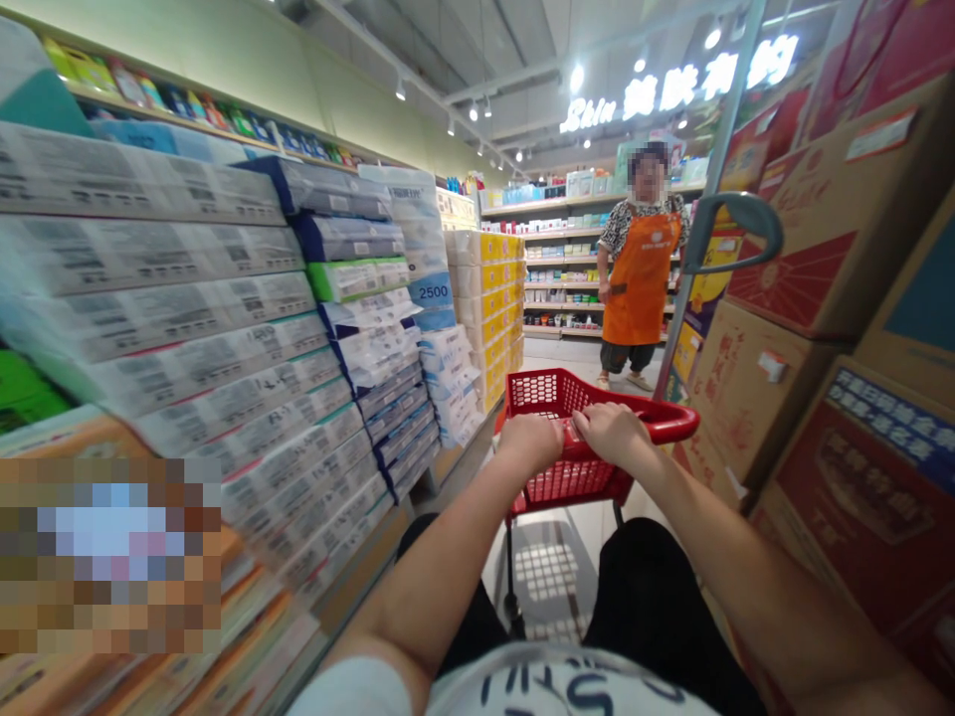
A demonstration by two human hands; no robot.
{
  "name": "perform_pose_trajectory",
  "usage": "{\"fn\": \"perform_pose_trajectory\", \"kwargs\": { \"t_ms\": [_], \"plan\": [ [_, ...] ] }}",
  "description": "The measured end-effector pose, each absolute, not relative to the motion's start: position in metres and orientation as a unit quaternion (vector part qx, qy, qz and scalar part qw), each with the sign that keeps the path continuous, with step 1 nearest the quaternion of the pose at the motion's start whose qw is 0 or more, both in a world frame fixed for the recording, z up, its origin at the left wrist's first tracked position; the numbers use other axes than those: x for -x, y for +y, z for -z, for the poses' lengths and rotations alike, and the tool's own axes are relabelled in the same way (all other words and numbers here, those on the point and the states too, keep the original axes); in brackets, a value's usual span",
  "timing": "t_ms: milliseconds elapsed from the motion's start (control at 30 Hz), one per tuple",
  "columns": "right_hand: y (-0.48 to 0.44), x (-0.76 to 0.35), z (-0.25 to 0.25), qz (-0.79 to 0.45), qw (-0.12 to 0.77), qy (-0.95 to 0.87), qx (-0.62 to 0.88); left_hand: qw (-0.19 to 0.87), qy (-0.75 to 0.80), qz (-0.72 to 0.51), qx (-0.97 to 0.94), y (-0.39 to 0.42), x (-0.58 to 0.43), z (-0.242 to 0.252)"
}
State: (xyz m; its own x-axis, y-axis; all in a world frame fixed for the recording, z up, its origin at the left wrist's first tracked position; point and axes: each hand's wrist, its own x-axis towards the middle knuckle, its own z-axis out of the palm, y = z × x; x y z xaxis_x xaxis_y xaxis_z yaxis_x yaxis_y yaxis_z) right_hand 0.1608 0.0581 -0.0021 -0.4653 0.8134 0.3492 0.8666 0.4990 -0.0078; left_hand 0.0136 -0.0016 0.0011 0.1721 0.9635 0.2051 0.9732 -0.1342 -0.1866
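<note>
Left hand (529,443), right hand (612,433) both curled shut on red plastic cart handle (661,420) | cart between plastic-wrapped tissue stacks (224,298) and brown cardboard cartons (783,418) | risk: tight aisle, a clipped corner could topple stacks

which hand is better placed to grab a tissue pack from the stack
Left, probably: the left hand grips the cart handle on the side nearer the stacked packs, while the right hand lies further off, towards the cardboard boxes.

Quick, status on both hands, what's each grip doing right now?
Left hand: closed, holding the red shopping cart handle.
Right hand: closed, holding the same handle.
</note>
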Motion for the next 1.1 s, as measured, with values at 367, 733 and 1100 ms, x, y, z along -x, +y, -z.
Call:
{"fn": "perform_pose_trajectory", "kwargs": {
  "t_ms": [367, 733, 1100],
  "plan": [
    [0.072, -0.162, -0.012, -0.149, 0.204, -0.885, 0.391, -0.068, -0.663, 0.279, 0.692, 0.039, 0.008, -0.017],
    [0.093, -0.098, -0.025, -0.342, 0.378, -0.817, 0.27, -0.141, -0.589, 0.46, 0.65, 0.05, 0.016, -0.025],
    [0.123, -0.082, -0.005, -0.001, 0.082, -0.91, 0.407, 0.008, -0.71, 0.216, 0.671, 0.028, 0.016, 0.013]
  ]
}}
